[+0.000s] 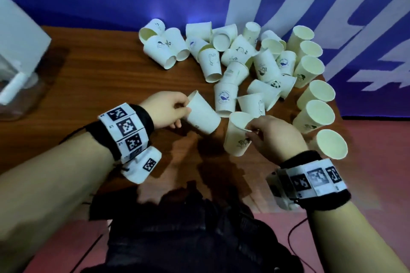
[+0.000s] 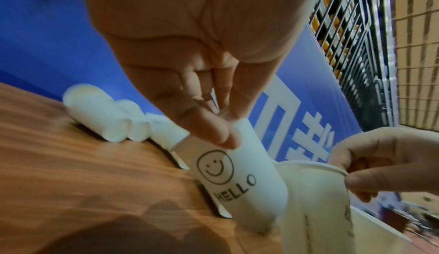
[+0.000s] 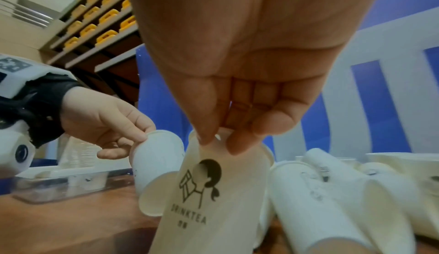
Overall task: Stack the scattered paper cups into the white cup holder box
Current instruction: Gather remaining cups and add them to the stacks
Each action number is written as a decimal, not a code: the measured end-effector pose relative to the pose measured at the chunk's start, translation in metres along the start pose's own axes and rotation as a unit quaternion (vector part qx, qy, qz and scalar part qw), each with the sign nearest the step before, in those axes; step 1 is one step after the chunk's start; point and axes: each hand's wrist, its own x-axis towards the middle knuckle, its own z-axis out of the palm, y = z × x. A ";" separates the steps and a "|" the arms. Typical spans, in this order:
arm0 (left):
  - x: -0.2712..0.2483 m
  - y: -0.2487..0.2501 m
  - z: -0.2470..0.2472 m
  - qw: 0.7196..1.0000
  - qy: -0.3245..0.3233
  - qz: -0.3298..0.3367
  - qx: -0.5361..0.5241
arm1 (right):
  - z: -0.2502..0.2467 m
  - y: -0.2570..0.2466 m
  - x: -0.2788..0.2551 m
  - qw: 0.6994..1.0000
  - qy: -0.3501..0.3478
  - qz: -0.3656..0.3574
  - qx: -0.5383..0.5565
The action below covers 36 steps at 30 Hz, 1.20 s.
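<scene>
- Head view: the left hand pinches the rim of a tilted "HELLO" smiley cup, its base aimed at the cup opposite.
- The right hand pinches the rim of an upright "DRINKTEA" cup, mouth up, just beside the first; the two are not yet nested.
- Beyond them the scattered paper cups lie on the wooden table, most on their sides, a few upright along the right edge.
- The white cup holder box stands at the far left, well apart; whether it holds any paper cups I cannot tell.
- By my judgement nearly all the work remains.
- These cups are white, thin-walled, with small black or blue prints.
</scene>
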 end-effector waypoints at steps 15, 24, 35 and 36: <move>-0.139 -0.162 -0.173 0.981 0.190 -0.031 -0.003 | 0.019 -0.233 0.079 0.982 0.033 -0.181 0.038; -0.213 -0.305 -0.323 0.951 0.269 -0.038 0.148 | 0.054 -0.435 0.128 0.962 0.115 -0.226 0.100; -0.164 -0.402 -0.364 0.954 0.178 -0.029 0.240 | 0.067 -0.527 0.176 0.957 0.162 -0.231 0.071; -0.158 -0.407 -0.363 0.956 0.163 -0.024 0.241 | 0.069 -0.531 0.181 0.956 0.162 -0.236 0.070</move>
